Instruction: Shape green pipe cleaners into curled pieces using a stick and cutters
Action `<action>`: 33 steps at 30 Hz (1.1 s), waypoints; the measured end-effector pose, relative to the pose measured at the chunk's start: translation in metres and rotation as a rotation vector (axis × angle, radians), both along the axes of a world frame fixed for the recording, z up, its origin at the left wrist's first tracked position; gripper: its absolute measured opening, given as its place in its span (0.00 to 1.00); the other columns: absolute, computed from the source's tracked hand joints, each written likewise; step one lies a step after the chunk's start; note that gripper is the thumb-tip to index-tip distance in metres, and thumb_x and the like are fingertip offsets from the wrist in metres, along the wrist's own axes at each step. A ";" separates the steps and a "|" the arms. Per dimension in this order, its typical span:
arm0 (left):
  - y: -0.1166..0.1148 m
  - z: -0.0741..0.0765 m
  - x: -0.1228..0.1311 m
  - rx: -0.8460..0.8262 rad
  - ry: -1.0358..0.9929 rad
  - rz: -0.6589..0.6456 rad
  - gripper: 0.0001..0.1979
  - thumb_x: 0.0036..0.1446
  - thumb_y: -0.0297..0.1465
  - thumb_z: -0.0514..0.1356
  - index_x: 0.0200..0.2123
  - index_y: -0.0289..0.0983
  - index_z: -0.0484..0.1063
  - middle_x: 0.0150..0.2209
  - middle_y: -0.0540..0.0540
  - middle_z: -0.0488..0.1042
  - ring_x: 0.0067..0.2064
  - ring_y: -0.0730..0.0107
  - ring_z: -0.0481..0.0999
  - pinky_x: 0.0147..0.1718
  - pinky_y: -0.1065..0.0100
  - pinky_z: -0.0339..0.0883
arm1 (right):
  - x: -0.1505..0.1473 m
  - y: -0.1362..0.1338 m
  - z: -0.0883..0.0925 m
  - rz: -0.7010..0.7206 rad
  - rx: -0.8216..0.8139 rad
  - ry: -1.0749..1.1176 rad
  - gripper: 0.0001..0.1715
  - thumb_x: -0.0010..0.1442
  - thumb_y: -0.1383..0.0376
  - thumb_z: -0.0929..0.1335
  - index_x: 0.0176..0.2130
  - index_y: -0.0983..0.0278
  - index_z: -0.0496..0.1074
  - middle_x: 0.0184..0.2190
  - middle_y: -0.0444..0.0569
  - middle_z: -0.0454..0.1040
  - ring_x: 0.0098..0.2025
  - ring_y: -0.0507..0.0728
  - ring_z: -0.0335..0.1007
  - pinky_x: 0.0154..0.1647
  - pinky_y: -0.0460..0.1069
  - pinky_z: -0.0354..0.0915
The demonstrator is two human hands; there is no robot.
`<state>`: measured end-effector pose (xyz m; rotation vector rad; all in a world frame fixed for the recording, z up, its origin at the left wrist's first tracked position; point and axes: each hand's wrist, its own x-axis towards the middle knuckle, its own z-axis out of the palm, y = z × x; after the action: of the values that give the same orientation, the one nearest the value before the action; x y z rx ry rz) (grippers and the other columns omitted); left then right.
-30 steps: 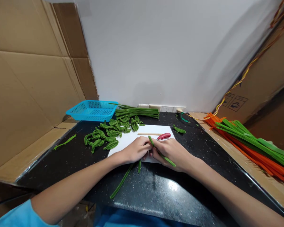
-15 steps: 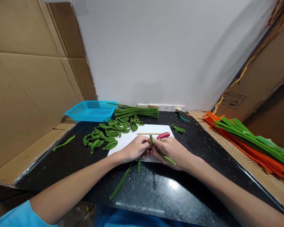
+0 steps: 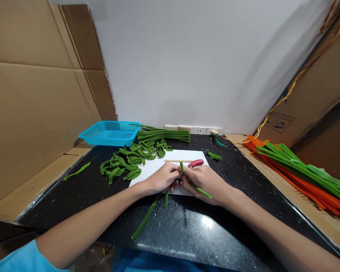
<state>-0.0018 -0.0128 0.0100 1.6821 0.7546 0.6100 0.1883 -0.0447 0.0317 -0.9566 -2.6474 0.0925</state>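
Observation:
My left hand [image 3: 162, 179] and my right hand [image 3: 204, 183] meet over a white sheet of paper [image 3: 150, 168], fingertips pinched together. Between them is a green pipe cleaner [image 3: 200, 190]; one end sticks up above the fingers and another part runs out below my right hand. Its middle is hidden by the fingers. Two more green lengths [image 3: 147, 221] come out under my left hand toward the table's front edge. Just behind my right hand lie red-handled pliers or scissors [image 3: 196, 163], mostly covered, and a thin wooden stick [image 3: 175, 161].
Several looped green pipe-cleaner leaves [image 3: 132, 174] lie left of the paper, with one bent piece [image 3: 214, 154] at its right. Behind are a bundle of green pipe cleaners [image 3: 167, 135] and a blue basket [image 3: 110, 135]. Orange stems [image 3: 303, 185] and green stems [image 3: 294, 160] rest on cardboard at right.

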 end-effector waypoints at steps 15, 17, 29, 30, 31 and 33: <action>0.000 0.001 -0.001 0.021 -0.007 -0.019 0.09 0.55 0.28 0.52 0.24 0.35 0.67 0.14 0.53 0.64 0.14 0.76 0.60 0.14 0.75 0.54 | 0.000 0.001 -0.001 -0.023 0.006 -0.034 0.07 0.68 0.70 0.59 0.43 0.65 0.65 0.28 0.49 0.77 0.25 0.53 0.67 0.29 0.49 0.51; 0.000 0.002 -0.001 0.035 -0.008 -0.024 0.10 0.56 0.29 0.52 0.24 0.36 0.67 0.14 0.52 0.64 0.15 0.75 0.61 0.15 0.75 0.54 | 0.000 0.002 -0.001 -0.028 0.005 -0.049 0.07 0.67 0.70 0.60 0.43 0.65 0.65 0.28 0.49 0.77 0.24 0.53 0.67 0.29 0.49 0.51; -0.005 0.005 -0.003 0.107 0.011 -0.028 0.14 0.63 0.38 0.56 0.28 0.36 0.67 0.17 0.52 0.64 0.18 0.73 0.63 0.20 0.72 0.57 | 0.001 0.001 -0.001 0.000 -0.034 -0.083 0.08 0.66 0.71 0.62 0.46 0.64 0.65 0.30 0.48 0.78 0.25 0.53 0.67 0.28 0.48 0.51; -0.005 0.005 -0.003 0.116 0.015 -0.028 0.13 0.63 0.37 0.56 0.27 0.36 0.67 0.17 0.52 0.64 0.18 0.73 0.63 0.20 0.72 0.57 | 0.001 0.001 -0.001 -0.005 -0.033 -0.086 0.09 0.66 0.71 0.62 0.47 0.65 0.65 0.30 0.48 0.78 0.25 0.53 0.67 0.28 0.48 0.51; -0.005 0.006 -0.003 0.125 0.018 -0.029 0.13 0.62 0.36 0.56 0.27 0.36 0.67 0.17 0.52 0.65 0.19 0.73 0.63 0.20 0.72 0.57 | 0.001 0.001 0.000 -0.014 -0.030 -0.090 0.10 0.66 0.71 0.62 0.48 0.65 0.65 0.30 0.48 0.78 0.26 0.54 0.68 0.28 0.49 0.51; -0.006 0.006 -0.004 0.143 0.025 -0.026 0.13 0.62 0.35 0.55 0.26 0.36 0.67 0.17 0.52 0.65 0.19 0.73 0.63 0.21 0.72 0.57 | 0.000 0.000 0.001 -0.023 -0.022 -0.104 0.14 0.66 0.70 0.62 0.52 0.66 0.65 0.29 0.48 0.78 0.26 0.54 0.68 0.28 0.49 0.50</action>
<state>-0.0056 -0.0185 0.0162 1.8304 0.7198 0.6381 0.1885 -0.0446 0.0329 -1.0256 -2.7339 0.0685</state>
